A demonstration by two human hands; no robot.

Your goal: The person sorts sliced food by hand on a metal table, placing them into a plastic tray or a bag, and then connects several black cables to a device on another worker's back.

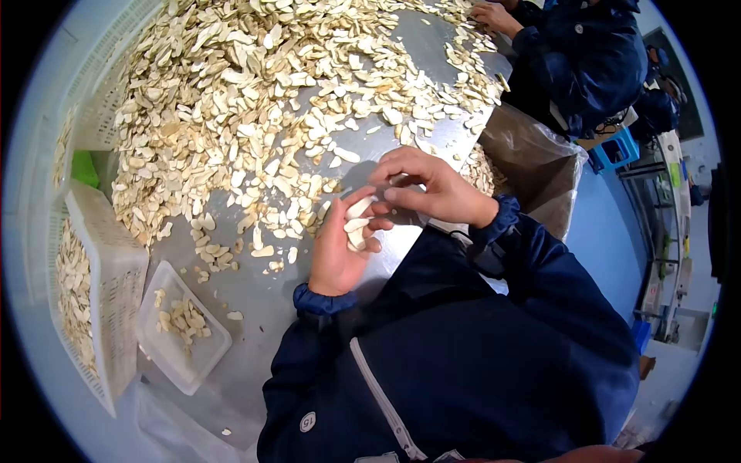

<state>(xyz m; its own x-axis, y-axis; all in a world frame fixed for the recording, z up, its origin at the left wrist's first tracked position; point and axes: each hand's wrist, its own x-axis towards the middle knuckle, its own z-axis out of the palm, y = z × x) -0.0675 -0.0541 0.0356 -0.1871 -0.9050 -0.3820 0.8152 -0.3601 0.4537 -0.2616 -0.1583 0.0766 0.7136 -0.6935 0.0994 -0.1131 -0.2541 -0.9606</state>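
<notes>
My left hand [340,251] is turned palm up over the near edge of a metal table, fingers curled around several pale dried slices [356,224]. Just to its right, my right hand [432,185] hovers with bent fingers. A gap shows between its thumb and fingers, and I see nothing held there. Its fingertips come close to those of my left hand. Beyond both hands, a wide heap of similar slices [224,100] covers much of the metal table [347,166], thinning into scattered pieces near my left hand.
On the left stand a white perforated basket [116,309] of slices and a shallow white tray [208,359] with a small pile. Right of the table is a plastic-lined box [540,154]. A co-worker's hand [498,17] is at the far right edge; a blue stool [616,150] stands behind.
</notes>
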